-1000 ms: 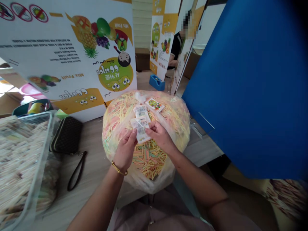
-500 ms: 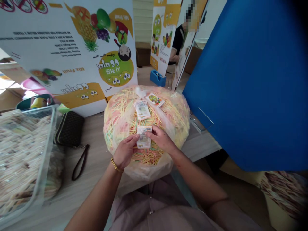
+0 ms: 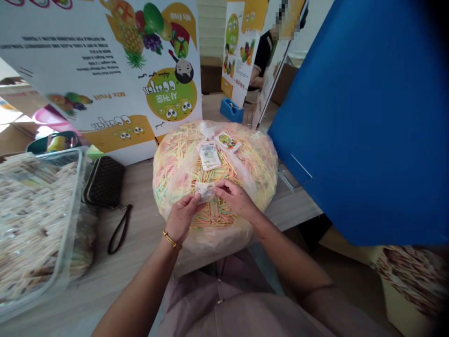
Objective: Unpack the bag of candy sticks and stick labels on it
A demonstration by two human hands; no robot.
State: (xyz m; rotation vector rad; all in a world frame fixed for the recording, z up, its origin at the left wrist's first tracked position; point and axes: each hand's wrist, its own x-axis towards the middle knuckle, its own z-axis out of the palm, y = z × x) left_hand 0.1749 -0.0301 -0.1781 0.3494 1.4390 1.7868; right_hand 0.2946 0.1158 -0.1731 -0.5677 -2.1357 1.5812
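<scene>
- Carefully, the left hand (image 3: 181,215) pinches a small clear packet (image 3: 205,191) between its thumb and fingers, which are closed on it.
- The right hand (image 3: 236,200) has bent fingers, its thumb and fingertip closed at the packet's other edge.
- This packet is above the colored sticks (image 3: 215,218) in a big plastic bag (image 3: 264,180).
- Further back, printed packets (image 3: 209,158) lie upon the sticks.
- A black purse (image 3: 104,181) rests left of the bag, near a clear tub (image 3: 75,187).
</scene>
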